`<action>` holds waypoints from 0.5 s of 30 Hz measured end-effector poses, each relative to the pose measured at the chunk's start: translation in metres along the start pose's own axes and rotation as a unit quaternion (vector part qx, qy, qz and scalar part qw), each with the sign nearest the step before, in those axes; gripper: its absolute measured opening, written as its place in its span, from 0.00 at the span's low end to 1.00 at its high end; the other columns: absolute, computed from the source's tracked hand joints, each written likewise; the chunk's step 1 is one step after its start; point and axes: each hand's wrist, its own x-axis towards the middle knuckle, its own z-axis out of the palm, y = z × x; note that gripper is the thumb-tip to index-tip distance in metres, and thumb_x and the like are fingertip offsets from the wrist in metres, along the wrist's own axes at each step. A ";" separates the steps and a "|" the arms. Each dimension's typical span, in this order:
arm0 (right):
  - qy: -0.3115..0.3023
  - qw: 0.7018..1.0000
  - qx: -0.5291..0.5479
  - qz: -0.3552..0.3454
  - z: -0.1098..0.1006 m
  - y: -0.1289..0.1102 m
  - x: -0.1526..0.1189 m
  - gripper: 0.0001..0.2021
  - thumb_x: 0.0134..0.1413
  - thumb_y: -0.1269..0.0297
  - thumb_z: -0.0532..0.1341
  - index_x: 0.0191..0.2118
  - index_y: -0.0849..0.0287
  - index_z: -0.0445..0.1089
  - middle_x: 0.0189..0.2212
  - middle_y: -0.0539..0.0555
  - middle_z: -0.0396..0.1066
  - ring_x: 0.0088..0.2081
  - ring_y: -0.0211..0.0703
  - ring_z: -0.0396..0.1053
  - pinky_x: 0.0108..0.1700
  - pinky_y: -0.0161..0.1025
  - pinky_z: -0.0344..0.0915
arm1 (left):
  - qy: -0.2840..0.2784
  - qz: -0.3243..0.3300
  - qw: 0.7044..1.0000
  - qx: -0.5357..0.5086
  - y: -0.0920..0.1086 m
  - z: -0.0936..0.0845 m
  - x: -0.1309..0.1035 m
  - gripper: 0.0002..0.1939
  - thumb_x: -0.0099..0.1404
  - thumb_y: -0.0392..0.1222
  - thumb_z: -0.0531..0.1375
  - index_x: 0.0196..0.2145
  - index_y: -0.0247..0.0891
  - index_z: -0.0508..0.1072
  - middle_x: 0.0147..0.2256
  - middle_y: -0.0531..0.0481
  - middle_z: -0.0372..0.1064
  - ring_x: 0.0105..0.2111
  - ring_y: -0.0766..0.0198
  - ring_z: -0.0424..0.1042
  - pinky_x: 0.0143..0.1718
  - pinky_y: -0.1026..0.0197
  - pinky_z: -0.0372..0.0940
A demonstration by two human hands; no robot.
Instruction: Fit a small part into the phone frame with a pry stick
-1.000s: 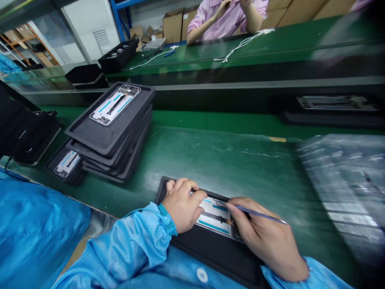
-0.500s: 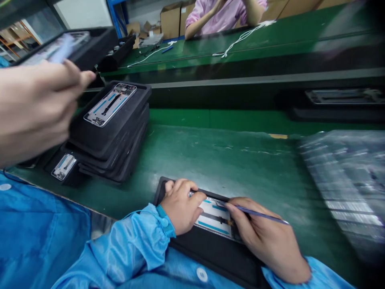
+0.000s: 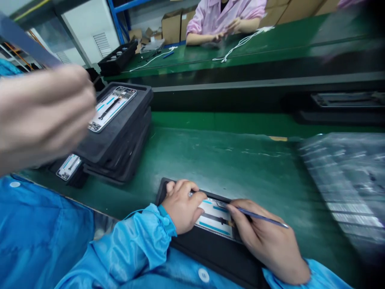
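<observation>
Pinching a thin blue-handled pointed tool (image 3: 261, 217) between thumb and fingers of the right hand (image 3: 267, 241), tip touching the open phone frame with white and blue strips (image 3: 215, 217). Pressing down on that frame's left end with the left hand (image 3: 181, 204), fingers curled over its edge, nothing gripped. Lying in a flat black foam tray (image 3: 210, 255) at the near edge of the green workbench mat (image 3: 228, 160). Standing well apart to the left, a stack of black trays (image 3: 120, 136) carrying a similar frame on top. Crossing the left foreground, blurred, a co-worker's hand (image 3: 45, 112). Sitting at the far bench, a person in a pink coat (image 3: 225, 16) beside white cables (image 3: 240, 42).
</observation>
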 end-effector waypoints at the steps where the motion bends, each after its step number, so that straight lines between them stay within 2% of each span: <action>1: 0.007 1.000 -0.009 -0.006 0.000 0.001 0.000 0.09 0.72 0.60 0.59 0.40 0.54 0.74 0.33 0.51 0.80 0.31 0.41 0.79 0.36 0.36 0.72 | 0.002 -0.002 1.000 -0.002 0.000 0.000 0.000 0.17 0.71 0.43 0.65 0.57 0.44 0.74 0.57 0.42 0.71 0.61 0.46 0.66 0.56 0.42 0.58; 9: 0.001 1.000 -0.005 -0.030 0.008 0.005 0.003 0.10 0.73 0.60 0.58 0.40 0.54 0.75 0.33 0.50 0.80 0.33 0.40 0.79 0.37 0.35 0.71 | 0.004 -0.003 1.000 -0.001 -0.001 -0.001 0.000 0.19 0.71 0.44 0.65 0.57 0.42 0.73 0.57 0.42 0.71 0.59 0.48 0.67 0.56 0.41 0.59; 13: 0.004 0.999 -0.027 -0.018 0.002 0.009 -0.003 0.12 0.74 0.57 0.57 0.40 0.54 0.75 0.33 0.50 0.80 0.32 0.40 0.79 0.35 0.36 0.72 | 0.002 -0.002 1.000 -0.014 -0.002 -0.001 0.003 0.19 0.70 0.43 0.64 0.57 0.42 0.73 0.57 0.42 0.71 0.59 0.48 0.66 0.58 0.39 0.60; 15: 0.024 0.999 -0.008 -0.022 0.000 0.007 -0.004 0.12 0.74 0.55 0.58 0.42 0.54 0.76 0.35 0.50 0.80 0.33 0.40 0.78 0.36 0.36 0.73 | 0.020 -0.018 1.000 -0.016 -0.002 -0.004 0.000 0.18 0.70 0.42 0.63 0.57 0.42 0.73 0.57 0.41 0.71 0.60 0.47 0.66 0.58 0.38 0.60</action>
